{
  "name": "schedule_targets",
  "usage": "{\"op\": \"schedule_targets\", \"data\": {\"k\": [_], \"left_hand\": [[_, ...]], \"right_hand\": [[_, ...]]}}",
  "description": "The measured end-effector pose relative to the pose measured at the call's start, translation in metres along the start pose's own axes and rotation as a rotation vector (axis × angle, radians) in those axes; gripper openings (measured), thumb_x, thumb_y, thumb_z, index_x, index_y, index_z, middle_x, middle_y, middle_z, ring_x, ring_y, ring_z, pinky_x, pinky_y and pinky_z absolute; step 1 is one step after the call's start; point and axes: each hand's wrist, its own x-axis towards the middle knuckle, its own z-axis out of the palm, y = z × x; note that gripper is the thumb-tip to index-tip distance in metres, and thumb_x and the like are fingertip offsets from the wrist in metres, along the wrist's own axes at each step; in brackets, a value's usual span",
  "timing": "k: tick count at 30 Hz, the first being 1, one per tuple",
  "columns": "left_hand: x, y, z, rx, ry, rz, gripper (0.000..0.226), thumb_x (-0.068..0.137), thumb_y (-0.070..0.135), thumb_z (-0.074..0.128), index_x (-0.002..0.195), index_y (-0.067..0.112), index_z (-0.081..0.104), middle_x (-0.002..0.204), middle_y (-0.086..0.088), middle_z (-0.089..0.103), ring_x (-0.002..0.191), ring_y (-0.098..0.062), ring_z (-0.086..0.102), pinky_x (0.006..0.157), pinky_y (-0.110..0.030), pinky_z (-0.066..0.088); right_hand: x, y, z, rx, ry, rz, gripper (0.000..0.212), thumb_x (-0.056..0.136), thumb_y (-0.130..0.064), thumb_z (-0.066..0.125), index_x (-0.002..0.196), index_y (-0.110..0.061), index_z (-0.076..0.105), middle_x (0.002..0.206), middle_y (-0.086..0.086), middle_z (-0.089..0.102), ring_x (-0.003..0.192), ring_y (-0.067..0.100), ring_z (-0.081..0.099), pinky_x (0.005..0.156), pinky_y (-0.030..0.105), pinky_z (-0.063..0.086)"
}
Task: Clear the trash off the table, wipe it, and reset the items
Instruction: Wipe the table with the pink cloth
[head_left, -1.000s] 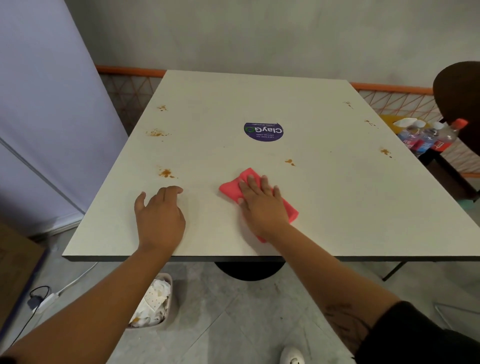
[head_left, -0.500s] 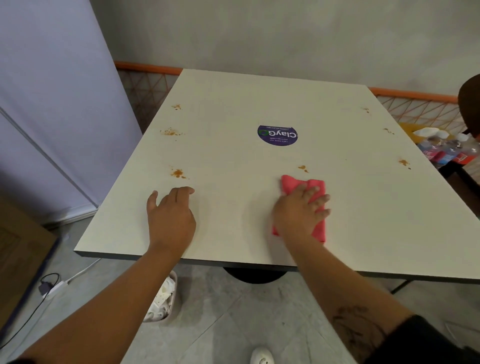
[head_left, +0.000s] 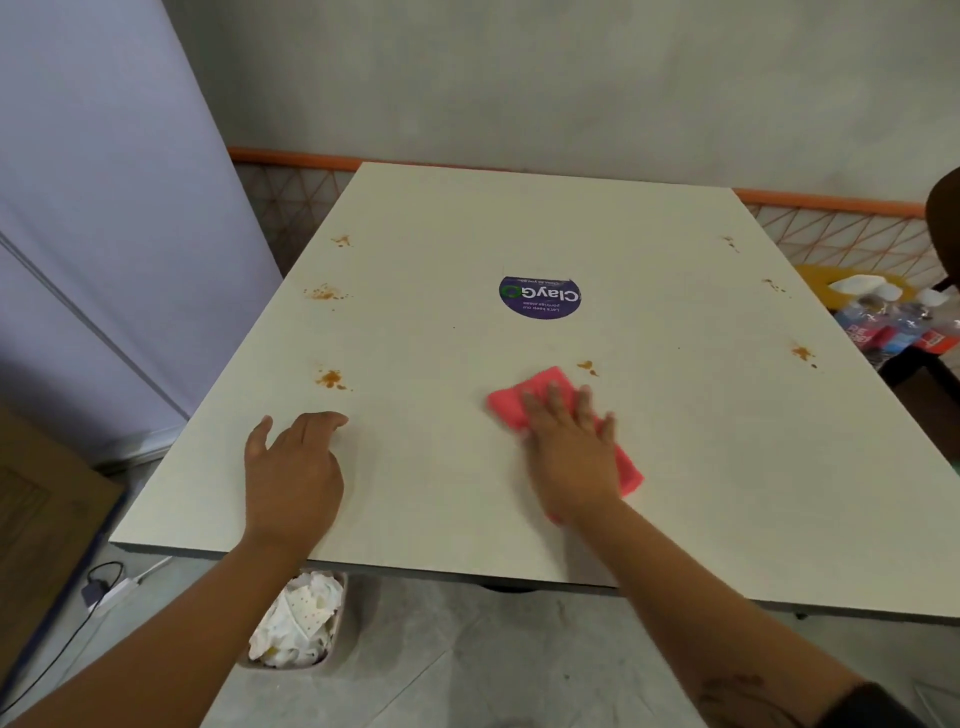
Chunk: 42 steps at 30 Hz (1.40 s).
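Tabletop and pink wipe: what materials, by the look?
Tabletop: likely laminate, matte off-white; smooth face, thin dark edge, stains sitting on top. Pink wipe: soft cloth, maybe microfibre; lies flat under the right hand, weave too blurred to tell.

Head view, downward over table (head_left: 467, 234).

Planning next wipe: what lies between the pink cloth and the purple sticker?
One small orange stain just beyond the cloth, then bare tabletop to the sticker; head view.
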Motion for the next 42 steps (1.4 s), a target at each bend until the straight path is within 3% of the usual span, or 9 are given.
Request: {"op": "schedule_targets", "data": {"k": [4, 9, 13, 18, 23, 27, 32, 37, 42], "left_hand": [[0.002, 0.003, 0.001, 0.007, -0.002, -0.008, 0.034, 0.076, -0.001, 0.043, 0.1, 0.006, 0.066, 0.095, -0.008, 0.072, 0.084, -0.026, 0.07, 0.103, -0.044, 0.029], [0.01, 0.004, 0.0, 0.004, -0.012, -0.048, 0.03, 0.079, -0.004, 0.048, 0.1, 0.007, 0.066, 0.094, -0.008, 0.072, 0.079, -0.025, 0.071, 0.104, -0.04, 0.029], [0.013, 0.008, -0.001, 0.027, -0.035, -0.068, 0.023, 0.083, -0.005, 0.054, 0.098, 0.005, 0.068, 0.095, -0.012, 0.073, 0.073, -0.027, 0.07, 0.103, -0.044, 0.033], [0.013, 0.009, -0.004, 0.057, -0.072, -0.107, 0.022, 0.082, -0.008, 0.059, 0.098, 0.004, 0.068, 0.094, -0.013, 0.073, 0.075, -0.029, 0.07, 0.103, -0.045, 0.033], [0.014, 0.01, -0.003, 0.062, -0.087, -0.134, 0.021, 0.084, -0.005, 0.056, 0.099, 0.005, 0.068, 0.095, -0.013, 0.072, 0.075, -0.029, 0.069, 0.105, -0.044, 0.032], [0.014, 0.011, -0.003, 0.052, -0.08, -0.138, 0.023, 0.082, -0.007, 0.058, 0.099, 0.005, 0.068, 0.092, -0.012, 0.073, 0.073, -0.028, 0.069, 0.102, -0.045, 0.035], [0.017, 0.014, -0.005, 0.031, 0.009, -0.092, 0.029, 0.072, -0.016, 0.065, 0.093, 0.003, 0.069, 0.086, -0.012, 0.073, 0.069, -0.032, 0.068, 0.085, -0.048, 0.049], [0.022, 0.008, 0.002, 0.013, 0.098, 0.002, 0.026, 0.074, -0.005, 0.053, 0.092, 0.004, 0.069, 0.083, -0.01, 0.073, 0.06, -0.03, 0.067, 0.073, -0.039, 0.052], [0.021, 0.0, 0.007, -0.024, 0.091, 0.049, 0.027, 0.076, 0.003, 0.05, 0.094, 0.009, 0.069, 0.084, -0.005, 0.073, 0.06, -0.023, 0.067, 0.076, -0.038, 0.051]], "right_hand": [[0.018, 0.082, -0.018, 0.039, 0.069, 0.346, 0.052, 0.101, -0.033, 0.026, 0.151, -0.026, 0.013, 0.16, 0.003, 0.007, 0.145, 0.039, -0.001, 0.113, 0.06, 0.007], [0.064, 0.078, -0.027, 0.149, 0.087, 0.554, 0.052, 0.101, -0.03, 0.024, 0.151, -0.02, 0.015, 0.16, 0.006, 0.004, 0.144, 0.042, -0.008, 0.113, 0.062, -0.002], [0.098, 0.029, -0.02, 0.187, 0.061, 0.447, 0.055, 0.099, -0.024, 0.027, 0.152, -0.016, 0.012, 0.16, 0.007, 0.001, 0.143, 0.042, -0.01, 0.113, 0.061, -0.005], [0.099, -0.042, -0.005, 0.082, -0.001, 0.05, 0.057, 0.098, -0.022, 0.027, 0.152, -0.017, 0.008, 0.16, 0.007, -0.001, 0.145, 0.039, -0.008, 0.114, 0.056, -0.005], [0.084, -0.011, -0.01, 0.071, -0.05, -0.27, 0.05, 0.103, -0.032, 0.022, 0.152, -0.024, 0.014, 0.16, 0.0, 0.007, 0.147, 0.029, -0.002, 0.117, 0.05, 0.0], [0.084, 0.057, -0.016, 0.077, -0.002, -0.097, 0.05, 0.102, -0.033, 0.024, 0.151, -0.027, 0.016, 0.16, -0.002, 0.009, 0.147, 0.028, 0.001, 0.117, 0.048, 0.005], [0.095, 0.107, -0.026, 0.047, 0.061, 0.223, 0.05, 0.102, -0.031, 0.024, 0.151, -0.023, 0.018, 0.159, 0.003, 0.012, 0.145, 0.035, 0.003, 0.115, 0.055, 0.008], [0.106, 0.057, -0.023, 0.165, 0.08, 0.453, 0.053, 0.101, -0.029, 0.025, 0.151, -0.017, 0.016, 0.16, 0.008, 0.005, 0.145, 0.04, -0.004, 0.114, 0.057, -0.001], [0.103, -0.043, -0.004, 0.122, 0.039, 0.266, 0.054, 0.1, -0.025, 0.024, 0.152, -0.016, 0.011, 0.16, 0.009, 0.003, 0.145, 0.039, -0.004, 0.115, 0.056, 0.0]]}}
